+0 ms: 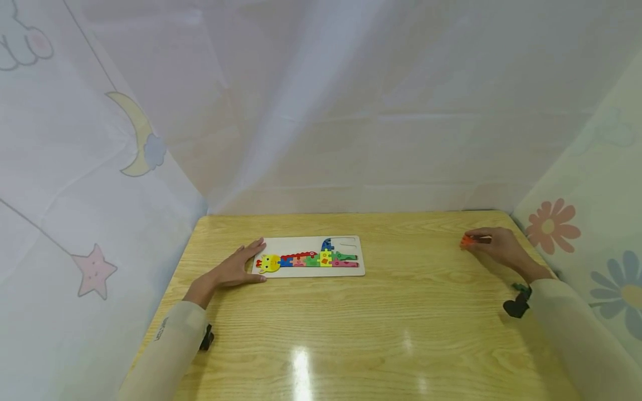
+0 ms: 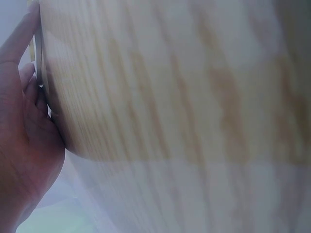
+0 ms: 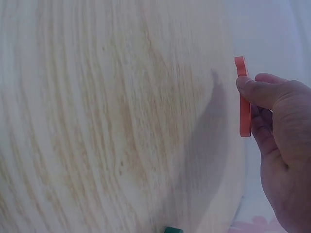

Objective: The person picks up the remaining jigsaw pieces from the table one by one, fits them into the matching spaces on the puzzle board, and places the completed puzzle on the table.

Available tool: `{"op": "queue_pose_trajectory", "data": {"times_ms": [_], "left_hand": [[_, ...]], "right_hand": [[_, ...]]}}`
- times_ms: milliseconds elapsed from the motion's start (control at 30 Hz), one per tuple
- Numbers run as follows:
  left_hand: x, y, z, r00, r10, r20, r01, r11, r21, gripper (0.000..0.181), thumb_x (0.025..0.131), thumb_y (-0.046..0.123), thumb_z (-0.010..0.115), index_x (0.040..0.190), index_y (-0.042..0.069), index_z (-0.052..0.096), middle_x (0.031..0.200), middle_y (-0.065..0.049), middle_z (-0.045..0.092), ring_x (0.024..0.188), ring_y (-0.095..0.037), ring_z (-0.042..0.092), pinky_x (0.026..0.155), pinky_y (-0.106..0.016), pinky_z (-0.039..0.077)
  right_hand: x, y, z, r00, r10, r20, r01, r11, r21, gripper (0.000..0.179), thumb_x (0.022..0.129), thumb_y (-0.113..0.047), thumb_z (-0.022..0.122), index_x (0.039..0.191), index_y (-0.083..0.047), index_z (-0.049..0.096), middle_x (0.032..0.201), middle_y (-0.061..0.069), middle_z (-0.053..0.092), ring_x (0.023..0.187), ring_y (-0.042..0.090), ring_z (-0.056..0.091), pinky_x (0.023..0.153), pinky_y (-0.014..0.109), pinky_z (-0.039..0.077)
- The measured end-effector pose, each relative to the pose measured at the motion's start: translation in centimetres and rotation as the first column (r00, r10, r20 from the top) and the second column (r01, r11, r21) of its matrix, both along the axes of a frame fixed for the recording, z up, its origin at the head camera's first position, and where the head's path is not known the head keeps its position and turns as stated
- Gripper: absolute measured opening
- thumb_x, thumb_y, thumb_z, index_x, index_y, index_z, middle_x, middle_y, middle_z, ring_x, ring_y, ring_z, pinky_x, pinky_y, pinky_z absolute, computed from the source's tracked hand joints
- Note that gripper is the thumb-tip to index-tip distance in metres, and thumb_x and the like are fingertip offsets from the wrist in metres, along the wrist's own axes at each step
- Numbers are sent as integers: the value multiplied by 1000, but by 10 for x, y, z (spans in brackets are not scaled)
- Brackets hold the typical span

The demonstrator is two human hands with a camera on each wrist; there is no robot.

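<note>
A white puzzle board with a giraffe in coloured, interlocking pieces lies flat on the table, its yellow head to the left. A bare outlined patch shows at the board's upper right, beside a blue piece. My left hand rests at the board's left end, thumb and fingers spread along it. Far to the right, my right hand pinches an orange puzzle piece between thumb and fingers, above the table. Part of that piece is hidden by the fingers. The board is barely visible in the left wrist view.
The wooden table extends in front of and between the hands. Printed cloth walls stand behind it and on both sides. A small dark green thing shows at the right wrist view's bottom edge.
</note>
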State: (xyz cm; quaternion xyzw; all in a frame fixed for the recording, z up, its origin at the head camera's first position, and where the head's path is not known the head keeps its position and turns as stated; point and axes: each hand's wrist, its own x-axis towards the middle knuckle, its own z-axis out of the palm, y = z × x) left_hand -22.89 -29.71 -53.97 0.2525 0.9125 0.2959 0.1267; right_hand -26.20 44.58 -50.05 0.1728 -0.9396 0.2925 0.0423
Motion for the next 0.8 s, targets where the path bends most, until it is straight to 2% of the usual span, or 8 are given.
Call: {"op": "queue_pose_trajectory", "data": {"times_ms": [267, 533, 700, 800], "left_hand": [[1, 0, 1, 1000, 6, 7, -6, 1000, 1, 104, 92, 45, 83, 168, 4, 26, 177, -15, 14, 162, -40, 15, 131, -62, 4], [1, 0, 1, 1000, 13, 12, -13, 1000, -3, 104, 92, 45, 83, 168, 5, 26, 177, -15, 14, 163, -40, 14, 131, -61, 4], [2, 0, 1, 1000, 10, 11, -10, 1000, 1, 103, 92, 45, 83, 168, 5, 26, 177, -15, 14, 163, -40, 15, 131, -61, 4], [2, 0, 2, 1000, 6, 13, -6, 1000, 6, 103, 92, 44, 83, 168, 4, 25, 177, -15, 14, 163, -39, 14, 131, -61, 4]], "right_hand": [[-5, -12, 3, 996, 72, -47, -74, 996, -42, 35, 87, 8, 81, 122, 11, 74, 116, 35, 71, 91, 1, 74, 74, 3, 52], [-5, -28, 10, 994, 89, -60, -91, 995, -41, 35, 87, 10, 80, 121, 11, 74, 116, 33, 72, 94, 28, 77, 77, 4, 53], [-8, -36, 12, 993, 104, -60, -106, 994, -34, 35, 87, 8, 80, 122, 8, 75, 116, 31, 74, 95, 15, 77, 78, 4, 53], [-10, -42, 13, 988, 134, -80, -137, 990, -34, 35, 87, 9, 80, 122, 8, 75, 116, 30, 74, 95, 20, 78, 80, 4, 53]]}}
